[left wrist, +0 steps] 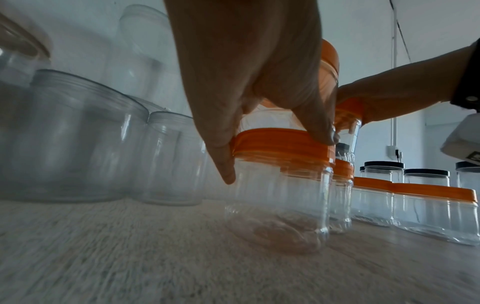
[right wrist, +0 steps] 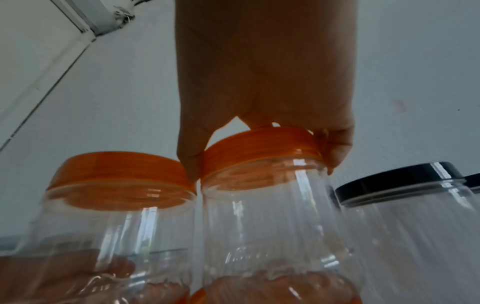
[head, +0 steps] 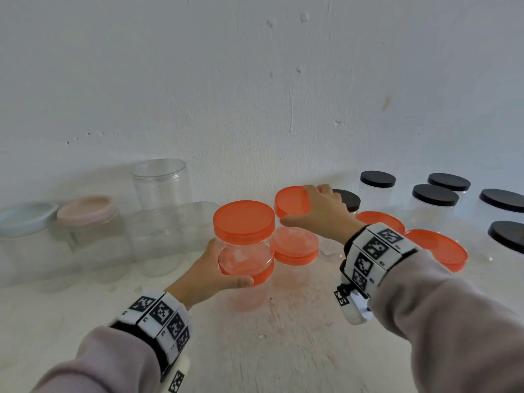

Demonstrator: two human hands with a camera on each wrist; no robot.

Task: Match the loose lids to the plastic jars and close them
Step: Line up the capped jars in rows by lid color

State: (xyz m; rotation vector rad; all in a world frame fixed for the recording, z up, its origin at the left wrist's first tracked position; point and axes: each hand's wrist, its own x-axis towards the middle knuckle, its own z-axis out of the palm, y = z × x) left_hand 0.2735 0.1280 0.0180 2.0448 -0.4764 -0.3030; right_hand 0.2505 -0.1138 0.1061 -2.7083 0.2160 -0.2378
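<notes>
Head view shows two stacked pairs of clear jars with orange lids on a pale desk (head: 255, 350). The left hand (head: 209, 273) wraps the upper jar (head: 245, 251) of the near stack, thumb in front. Just right of that jar, the right hand (head: 320, 214) grips the orange lid (head: 292, 201) atop the second stack, fingers curled over its far rim. Left wrist view alone shows the lower jar (left wrist: 280, 205) standing on the desk under the left grip. Right wrist view alone shows fingertips (right wrist: 337, 152) and thumb pinching the lid's ribbed edge. Lidless clear jars (head: 158, 231) stand left; black-lidded jars (head: 433, 205) right. No readable writing; wristbands carry square coded markers.
</notes>
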